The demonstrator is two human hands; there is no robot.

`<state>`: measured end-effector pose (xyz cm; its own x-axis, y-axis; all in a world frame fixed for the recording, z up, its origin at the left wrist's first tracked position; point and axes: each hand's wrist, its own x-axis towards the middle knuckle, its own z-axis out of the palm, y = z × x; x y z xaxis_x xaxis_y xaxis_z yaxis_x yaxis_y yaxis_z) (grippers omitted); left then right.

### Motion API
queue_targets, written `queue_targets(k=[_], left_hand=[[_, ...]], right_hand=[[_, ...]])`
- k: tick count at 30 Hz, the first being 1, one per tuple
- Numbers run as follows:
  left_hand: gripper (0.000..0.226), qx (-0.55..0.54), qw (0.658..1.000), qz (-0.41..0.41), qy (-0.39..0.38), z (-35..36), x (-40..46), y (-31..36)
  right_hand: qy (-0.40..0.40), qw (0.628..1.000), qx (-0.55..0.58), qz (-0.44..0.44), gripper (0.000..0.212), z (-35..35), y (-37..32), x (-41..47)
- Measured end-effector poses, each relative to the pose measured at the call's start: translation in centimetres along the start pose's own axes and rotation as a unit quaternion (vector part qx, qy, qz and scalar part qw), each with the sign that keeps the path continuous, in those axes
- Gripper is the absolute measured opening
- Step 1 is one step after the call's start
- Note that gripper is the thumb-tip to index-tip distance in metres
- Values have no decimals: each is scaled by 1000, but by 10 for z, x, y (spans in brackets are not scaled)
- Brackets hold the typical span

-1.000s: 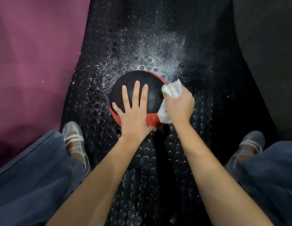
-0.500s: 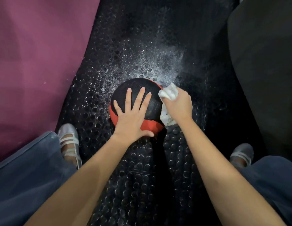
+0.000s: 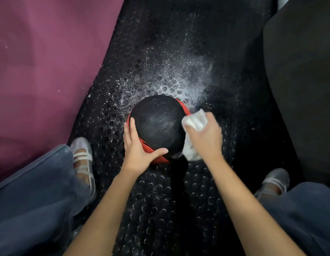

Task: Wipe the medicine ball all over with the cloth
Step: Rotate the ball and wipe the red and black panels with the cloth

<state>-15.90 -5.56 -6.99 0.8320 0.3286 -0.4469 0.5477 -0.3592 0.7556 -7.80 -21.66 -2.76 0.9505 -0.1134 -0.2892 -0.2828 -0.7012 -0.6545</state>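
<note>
Ball (image 3: 157,124) black-side-up, left hand (image 3: 137,150) cupping it, right hand (image 3: 204,137) gripping cloth (image 3: 194,120).

This looks like a gym or exercise room. A black rubber floor mat (image 3: 156,209) with round studs and holes covers the floor, the sort laid in workout areas. On it sits a black and red medicine ball (image 3: 157,124), with white powder (image 3: 179,78) scattered just beyond it. A maroon padded mat (image 3: 46,61) lies left of the ball.
</note>
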Motion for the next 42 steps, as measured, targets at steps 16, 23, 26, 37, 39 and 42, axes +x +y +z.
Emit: queue_targets(k=[16,23,26,37,39,42], left_hand=[[132,45,997,63,28,37,-30,-5],[134,48,997,54,9,33,-26,1],[134,64,996,64,4,34,-25,6],[133,111,991,63,-33,37,-23,22],[134,126,989,65,-37,39,-22,29],[134,161,984,65,-46,41,-22,36]], right_hand=[[-65,982,-166,-61,19,-10,-26,48],[-57,973,-198,-106,15,-5,-34,42],[-45,973,-204,-102,14,-4,-36,41],[-56,969,-208,-123,13,-2,-40,43],[-69,958,-217,-177,10,5,-42,32],[-51,968,-210,-126,22,-8,-37,49]])
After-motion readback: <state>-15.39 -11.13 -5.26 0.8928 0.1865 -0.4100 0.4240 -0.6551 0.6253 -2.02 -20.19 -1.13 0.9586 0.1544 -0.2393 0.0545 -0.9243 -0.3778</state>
